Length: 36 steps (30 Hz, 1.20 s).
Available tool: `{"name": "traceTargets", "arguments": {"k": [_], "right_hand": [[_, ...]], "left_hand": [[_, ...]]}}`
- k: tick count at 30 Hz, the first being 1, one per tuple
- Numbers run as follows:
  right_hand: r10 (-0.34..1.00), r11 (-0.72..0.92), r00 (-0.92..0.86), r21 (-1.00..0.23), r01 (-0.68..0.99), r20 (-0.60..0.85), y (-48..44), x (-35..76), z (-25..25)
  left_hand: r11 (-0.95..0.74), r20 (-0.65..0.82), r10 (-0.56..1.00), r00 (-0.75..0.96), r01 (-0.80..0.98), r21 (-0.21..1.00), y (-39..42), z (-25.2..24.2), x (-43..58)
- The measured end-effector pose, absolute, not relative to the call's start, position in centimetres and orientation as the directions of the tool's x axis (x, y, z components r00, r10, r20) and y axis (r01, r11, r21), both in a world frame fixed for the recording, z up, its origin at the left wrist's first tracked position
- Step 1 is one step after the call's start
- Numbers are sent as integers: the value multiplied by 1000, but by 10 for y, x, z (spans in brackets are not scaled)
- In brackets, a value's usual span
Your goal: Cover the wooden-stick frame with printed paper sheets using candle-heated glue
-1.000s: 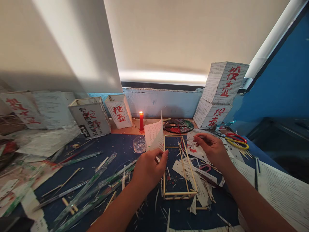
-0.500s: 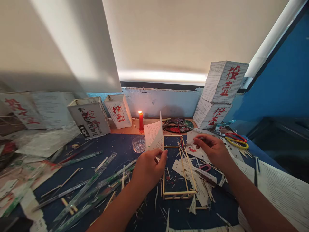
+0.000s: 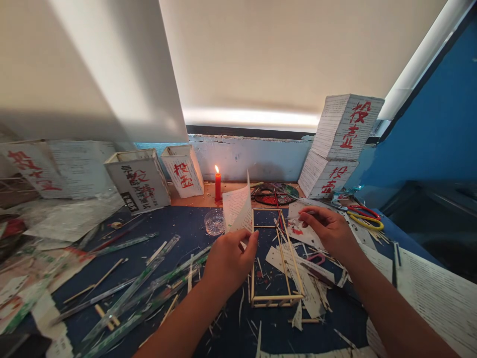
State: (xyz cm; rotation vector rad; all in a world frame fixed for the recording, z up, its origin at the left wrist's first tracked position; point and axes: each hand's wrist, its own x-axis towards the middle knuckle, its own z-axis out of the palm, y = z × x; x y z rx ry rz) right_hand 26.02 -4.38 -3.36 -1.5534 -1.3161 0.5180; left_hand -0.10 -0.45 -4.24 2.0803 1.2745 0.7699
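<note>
A box-shaped frame of thin wooden sticks (image 3: 278,258) lies on the dark blue table (image 3: 186,223) in front of me. My left hand (image 3: 229,261) pinches the lower edge of a printed paper sheet (image 3: 237,206) that stands up against the frame's left side. My right hand (image 3: 328,229) is closed over the frame's right side, its fingertips pinched on something small that I cannot make out. Paper scraps (image 3: 305,278) lie under and beside the frame.
A lit red candle (image 3: 217,186) stands at the back, with a small clear dish (image 3: 215,222) before it. Paper-covered boxes (image 3: 138,180) with red writing sit on the left, stacked boxes (image 3: 341,144) on the right. Scissors (image 3: 363,215) lie far right. Sticks and strips (image 3: 130,293) litter the left.
</note>
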Motion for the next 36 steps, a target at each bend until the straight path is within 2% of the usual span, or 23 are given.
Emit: {"name": "traceTargets", "arguments": {"k": [10,19,30,36], "right_hand": [[982,35,147,-877,480,120,-60,263,-18],[997,23,55,-897,441,53,-66,262,-12],[944,66,242,-845,531,225,-60,253,-20],[926,91,263,-837,540,270,-57,252,-23]], "left_hand": [[-375,167,909,381,576,726,-5,-43,0],[-380,177,909,377,576,724,-4,-44,-1],[-383,172,907,384,583,716,-3,-43,0],[-375,161,909,384,587,717,-4,-43,0]]}}
